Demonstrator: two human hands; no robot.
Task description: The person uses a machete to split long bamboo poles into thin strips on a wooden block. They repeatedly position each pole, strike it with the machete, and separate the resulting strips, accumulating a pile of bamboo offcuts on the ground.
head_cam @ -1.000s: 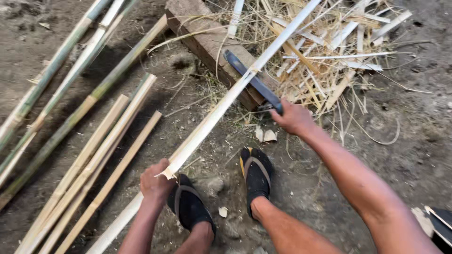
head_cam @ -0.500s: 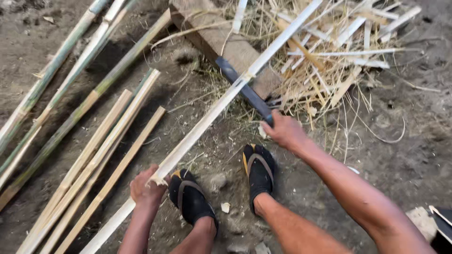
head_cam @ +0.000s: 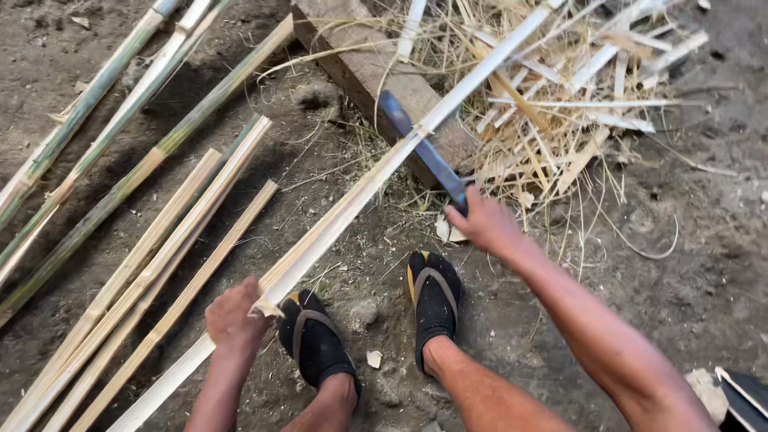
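Bright, even daylight, soft short shadows, mild blur toward the wide-angle edges.

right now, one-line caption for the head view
Right hand sets a blade against a bamboo strip gripped by the left hand.

You have a long pale bamboo strip [head_cam: 352,200] running slantwise from the lower left up to the upper right, its far part passing over a wooden block. It is split along its length, flat and cream-coloured, with a ragged torn edge near its lower end. Your left hand [head_cam: 234,320] grips it there. Your knife [head_cam: 420,148], a long dark flat blade, lies across the strip near the block, edge set into it, with your right hand [head_cam: 488,224] closed round the handle.
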